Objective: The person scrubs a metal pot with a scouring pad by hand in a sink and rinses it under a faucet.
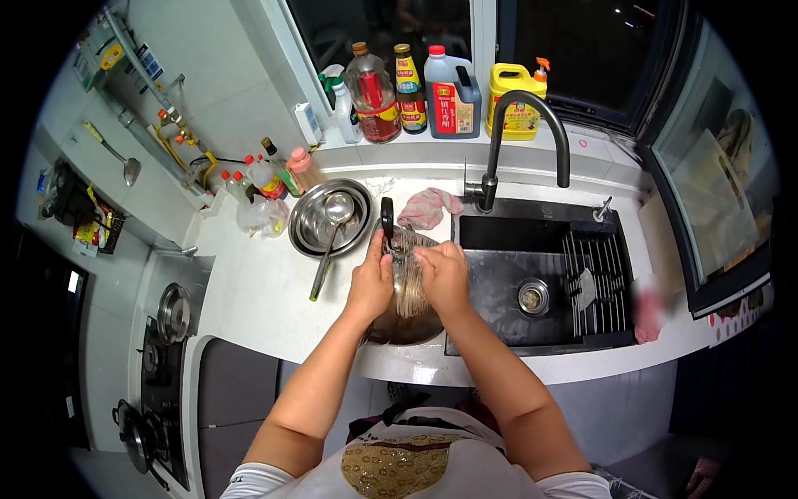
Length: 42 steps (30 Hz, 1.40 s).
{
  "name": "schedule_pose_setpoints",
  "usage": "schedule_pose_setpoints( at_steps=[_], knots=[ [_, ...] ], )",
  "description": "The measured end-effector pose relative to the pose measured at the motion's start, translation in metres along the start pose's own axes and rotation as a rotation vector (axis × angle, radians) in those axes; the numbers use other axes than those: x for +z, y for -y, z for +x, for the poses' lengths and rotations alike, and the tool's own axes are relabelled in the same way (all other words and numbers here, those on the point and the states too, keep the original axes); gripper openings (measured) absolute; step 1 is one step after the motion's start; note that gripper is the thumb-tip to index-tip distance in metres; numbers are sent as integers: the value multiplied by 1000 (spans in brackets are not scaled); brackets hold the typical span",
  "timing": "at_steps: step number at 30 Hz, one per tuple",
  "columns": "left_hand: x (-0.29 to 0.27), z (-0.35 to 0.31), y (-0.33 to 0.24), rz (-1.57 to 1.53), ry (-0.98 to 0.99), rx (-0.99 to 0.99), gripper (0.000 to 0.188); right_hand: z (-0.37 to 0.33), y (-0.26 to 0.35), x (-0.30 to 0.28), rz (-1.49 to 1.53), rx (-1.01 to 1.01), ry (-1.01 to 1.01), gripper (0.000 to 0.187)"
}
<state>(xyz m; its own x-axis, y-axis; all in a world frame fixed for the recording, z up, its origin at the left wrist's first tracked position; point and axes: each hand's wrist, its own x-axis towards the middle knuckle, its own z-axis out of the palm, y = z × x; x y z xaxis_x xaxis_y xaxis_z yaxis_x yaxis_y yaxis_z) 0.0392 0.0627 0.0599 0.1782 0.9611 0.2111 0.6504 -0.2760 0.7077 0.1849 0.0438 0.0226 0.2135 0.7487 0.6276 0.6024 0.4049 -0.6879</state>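
Between the right hand [445, 274] and the left hand [371, 284], near the front edge of the white counter [249, 287], just left of the black sink [490, 295]: a bundle of thin, pale, translucent strands [409, 287], with lower ends fanned out over the brownish inside of a round pan [428, 328]. Impossible to tell whether touching the bottom. Right hand mostly closed, thumb and curled fingers pinching the right side of the bundle. Left hand partly curled along the left side, thumb toward the window, near an upright black handle [387, 214]; hard to tell how firmly closed, or on what. Behind the strands, a crumpled pink cloth [428, 208]. To the left, a steel bowl [301, 212] with 1 ladle [338, 208] laid in it, dark handle reaching over the rim. Within the sink, 1 round drain [533, 297] and, toward the right end, a wire rack [594, 283]; behind, a tall curved faucet [490, 158]. Farther back on the windowsill, a red-labelled jug [451, 100] beside a yellow jug [515, 104] with an orange pump. At far left, a stove [158, 395] with a black pan [137, 437].
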Motion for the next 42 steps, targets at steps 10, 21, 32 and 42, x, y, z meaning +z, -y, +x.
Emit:
schedule_pose_setpoints(
  at_steps=[10, 21, 32, 42],
  knots=[
    [-4, 0, -1, -23, 41, -40, 50, -17, 13, -6, -63, -75, 8, 13],
    [-4, -3, 2, -16, 11, -22, 50, -42, 26, -10, -96, -116, 45, 12],
    [1, -7, 12, -29, -28, 8, 50, -43, 30, -12, -46, -63, 124, 12],
    [0, -9, 8, -20, -16, 25, 51, -28, 36, -7, -83, -54, 31, 12]
  ],
)
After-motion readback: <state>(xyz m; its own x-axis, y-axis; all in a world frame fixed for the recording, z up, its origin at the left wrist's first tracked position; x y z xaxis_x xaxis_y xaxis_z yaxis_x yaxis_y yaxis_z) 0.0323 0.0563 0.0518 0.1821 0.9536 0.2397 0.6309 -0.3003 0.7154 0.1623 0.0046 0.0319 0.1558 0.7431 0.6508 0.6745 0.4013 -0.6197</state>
